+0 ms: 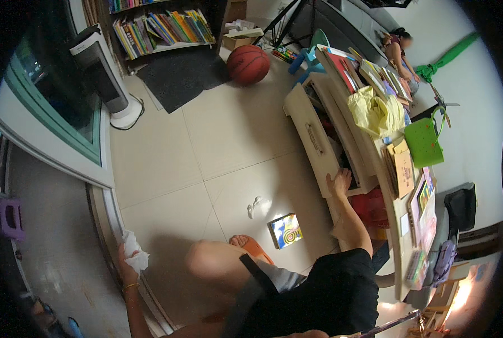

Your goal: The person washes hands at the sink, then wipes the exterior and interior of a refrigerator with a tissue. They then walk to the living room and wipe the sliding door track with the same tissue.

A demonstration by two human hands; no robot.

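Over on the left, my left hand [126, 264] holds a crumpled white tissue [136, 253] beside the sliding-door track [114, 211]. My right hand [340, 182] grips the near end of a pulled-out cream drawer [308, 135], thumb on its front and fingers over the top edge. What lies inside the drawer is mostly in shadow. Another crumpled white tissue [260, 207] lies on the tiled floor in front of me. Near it is a small square box or book [287, 231] with a yellow spiral. My knee is bent, and an orange slipper [255, 249] shows on one foot.
A desk [397, 241] to the right carries books, a yellow bag [376, 112] and a green tote [424, 141]. Ahead are a basketball [248, 64], a black mat [184, 78], a tower heater [108, 80] and a bookshelf [167, 46]. A person [399, 59] is in the far background.
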